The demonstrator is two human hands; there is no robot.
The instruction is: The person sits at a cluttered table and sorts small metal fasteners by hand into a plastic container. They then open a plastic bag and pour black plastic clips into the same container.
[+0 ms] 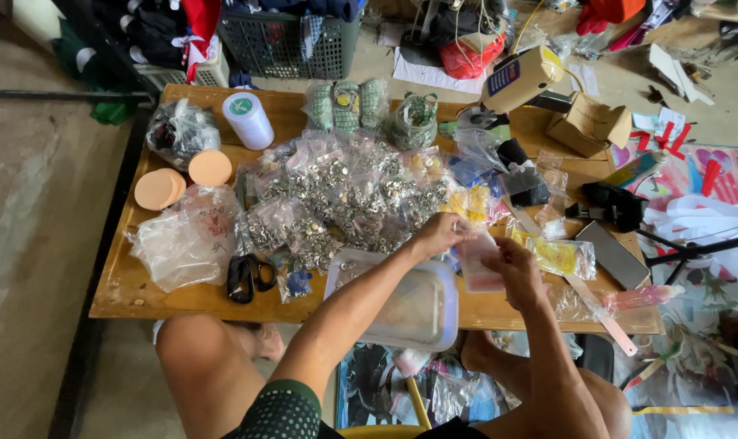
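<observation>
Both hands meet just past the near edge of the low wooden surface [133,289], over the right rim of a shallow clear plastic tray [410,313] that juts off the near edge toward the person's knees. The left hand [440,234] and the right hand [511,264] together hold a small clear plastic bag [476,262], the fingers of each pinched narrow on its opposite sides, so that the bag hangs upright between them with its mouth up. Held that way, it seems kept taut and level above the tray, where anything that slipped out would land in the tray and not on the floor; what the bag contains cannot be made out. Just beyond the hands, in the middle of the surface, lies a heap of small bags of silvery metal parts [345,199], close enough to reach without leaning. To the left of the tray lie black-handled scissors [247,278], and further left a crumpled clear bag [186,240], flat orange discs [178,183] and, at the far left, a white roll with a green top [248,119]. To the right of the hands are a yellow packet [557,254], a grey flat bar [613,254] and a pale ruler-like strip [601,313] pointing off the near right corner. At the far side stand a small cardboard box [588,123] and a beige hand tool [519,79], with a dark basket [292,41] on the floor behind.
</observation>
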